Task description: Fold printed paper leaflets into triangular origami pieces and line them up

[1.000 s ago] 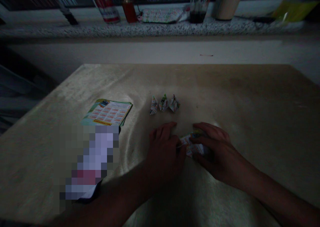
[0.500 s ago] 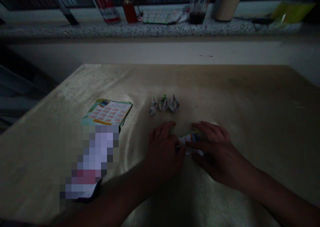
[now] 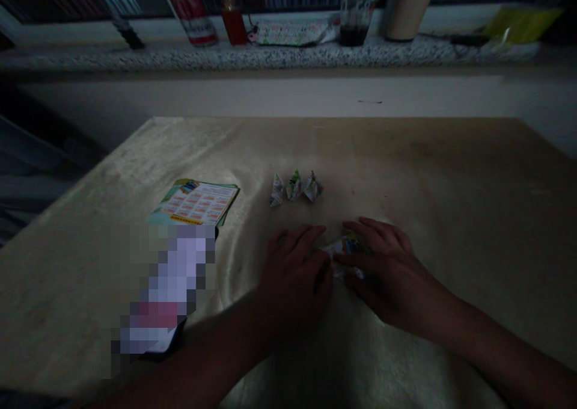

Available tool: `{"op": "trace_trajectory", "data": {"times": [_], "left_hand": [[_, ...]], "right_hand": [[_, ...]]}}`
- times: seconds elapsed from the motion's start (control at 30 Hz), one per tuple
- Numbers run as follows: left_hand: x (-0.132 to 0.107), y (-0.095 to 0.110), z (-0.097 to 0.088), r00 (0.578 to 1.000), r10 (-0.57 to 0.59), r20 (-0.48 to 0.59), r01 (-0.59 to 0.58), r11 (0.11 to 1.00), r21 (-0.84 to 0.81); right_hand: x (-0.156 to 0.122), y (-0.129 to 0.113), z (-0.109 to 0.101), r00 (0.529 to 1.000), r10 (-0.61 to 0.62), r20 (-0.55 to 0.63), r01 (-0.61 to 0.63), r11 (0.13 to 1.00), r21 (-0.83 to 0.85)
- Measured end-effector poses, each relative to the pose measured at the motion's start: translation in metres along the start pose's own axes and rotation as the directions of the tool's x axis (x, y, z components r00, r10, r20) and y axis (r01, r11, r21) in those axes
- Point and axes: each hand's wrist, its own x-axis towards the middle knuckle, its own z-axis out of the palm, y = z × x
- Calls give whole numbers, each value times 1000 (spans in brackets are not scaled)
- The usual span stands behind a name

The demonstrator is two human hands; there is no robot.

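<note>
A small piece of folded printed paper (image 3: 347, 246) lies on the table between my two hands. My left hand (image 3: 297, 270) is at its left end, thumb and curled index finger closed on the edge, the other fingers stretched forward. My right hand (image 3: 387, 258) grips the right part, with its index finger pressed on top and its thumb at the near edge. Parts of the paper are hidden under the fingers. Beyond my hands, three small folded paper pieces (image 3: 295, 186) with pointed tips stand in a row.
At the left lies a stack of printed sheets (image 3: 198, 201), with a phone (image 3: 166, 295), its screen pixelated, nearer me. On the granite sill (image 3: 288, 57) behind the table (image 3: 428, 156) stand a red can (image 3: 193, 15), a red bottle (image 3: 234, 24), a cup of dark liquid (image 3: 355, 33) and a beige cylinder (image 3: 410, 12).
My left hand's fingers have shifted slightly to the right over the paper's left end and cover more of it. My right hand has barely moved.
</note>
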Motion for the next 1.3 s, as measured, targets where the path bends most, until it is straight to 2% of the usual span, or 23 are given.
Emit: {"op": "trace_trajectory", "data": {"times": [0.37, 0.63, 0.8, 1.0, 1.17, 1.3], "left_hand": [[4, 2, 6, 999, -31, 39, 30, 999, 26], [9, 3, 12, 997, -40, 58, 38, 999, 35], [6, 0, 5, 992, -71, 103, 76, 996, -49], [12, -2, -4, 974, -179, 139, 195, 975, -110], [19, -15, -15, 938, -277, 210, 302, 949, -96], [19, -25, -23, 925, -297, 237, 324, 943, -80]], "right_hand": [[-1, 1, -6, 998, -24, 57, 21, 998, 65], [-2, 1, -4, 999, -17, 37, 15, 998, 64], [1, 4, 3, 1000, 15, -14, -14, 997, 71], [2, 3, 7, 998, 37, -40, -34, 996, 87], [2, 3, 5, 999, 34, -41, -30, 995, 96], [2, 4, 6, 998, 26, -54, -21, 996, 89]]}}
